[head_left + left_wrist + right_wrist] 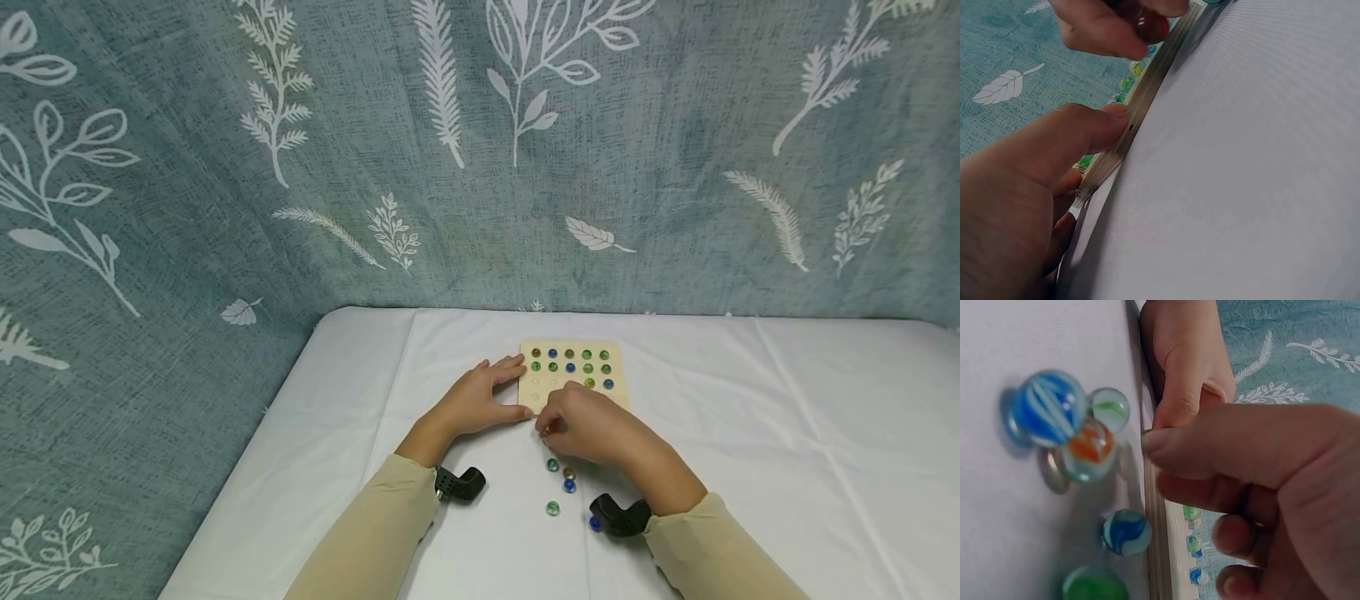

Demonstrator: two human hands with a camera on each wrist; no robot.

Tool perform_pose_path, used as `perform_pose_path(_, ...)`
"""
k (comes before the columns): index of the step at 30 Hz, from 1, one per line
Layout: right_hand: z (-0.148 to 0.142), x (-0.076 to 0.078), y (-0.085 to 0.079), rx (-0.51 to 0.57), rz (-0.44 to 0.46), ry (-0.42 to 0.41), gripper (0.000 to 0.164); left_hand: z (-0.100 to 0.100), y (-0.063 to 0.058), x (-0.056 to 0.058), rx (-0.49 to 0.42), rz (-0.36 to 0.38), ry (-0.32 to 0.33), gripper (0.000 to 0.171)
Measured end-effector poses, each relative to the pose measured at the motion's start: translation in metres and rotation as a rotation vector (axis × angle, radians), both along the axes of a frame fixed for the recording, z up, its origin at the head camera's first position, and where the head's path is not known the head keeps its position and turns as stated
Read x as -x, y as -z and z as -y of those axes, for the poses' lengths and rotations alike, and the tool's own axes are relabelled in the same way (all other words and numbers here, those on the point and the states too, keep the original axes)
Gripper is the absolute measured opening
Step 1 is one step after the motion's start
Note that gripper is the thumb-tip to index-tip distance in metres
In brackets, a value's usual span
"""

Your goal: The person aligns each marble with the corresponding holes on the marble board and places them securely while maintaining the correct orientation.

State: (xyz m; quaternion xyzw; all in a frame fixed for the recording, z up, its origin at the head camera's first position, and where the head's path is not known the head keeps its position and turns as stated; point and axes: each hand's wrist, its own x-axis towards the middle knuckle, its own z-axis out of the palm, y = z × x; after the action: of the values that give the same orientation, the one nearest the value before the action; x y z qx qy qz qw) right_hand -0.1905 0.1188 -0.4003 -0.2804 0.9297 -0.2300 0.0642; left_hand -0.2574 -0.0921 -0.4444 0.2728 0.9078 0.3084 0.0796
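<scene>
Right hand [588,423] pinches a marble [1150,25] at the board's [543,374] seven o'clock; slackening could drop it. Left hand [480,400], uncurled, touches the board.

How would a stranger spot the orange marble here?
Find the white cloth, then the pale board on it. On the board's near side, among loose marbles, a blue-striped marble lies beside the orange marble. Clear glass with an orange swirl sets it apart from its blue and green neighbours.
</scene>
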Motion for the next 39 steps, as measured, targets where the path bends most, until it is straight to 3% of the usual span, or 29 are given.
perform_pose_path(4,-0.003,0.003,0.001,0.061,-0.086,0.041,0.013,0.0,0.0,0.0,0.005,-0.004,0.004,0.078)
perform_pose_path(13,-0.014,0.012,0.005,0.285,-0.291,0.307,0.021,-0.001,0.002,0.001,0.017,-0.006,-0.006,0.078)
perform_pose_path(16,-0.018,0.017,0.01,0.356,-0.322,0.38,0.023,-0.001,0.002,0.001,0.021,-0.001,-0.016,0.078)
perform_pose_path(23,-0.028,0.025,0.021,0.381,-0.181,0.486,0.026,-0.001,0.001,0.001,0.027,0.008,-0.017,0.078)
perform_pose_path(29,-0.031,0.027,0.026,0.31,-0.107,0.445,0.027,-0.001,-0.001,0.0,0.036,0.029,-0.029,0.079)
perform_pose_path(39,-0.03,0.031,0.031,0.261,-0.084,0.398,0.026,-0.001,0.002,0.001,0.032,0.038,-0.041,0.078)
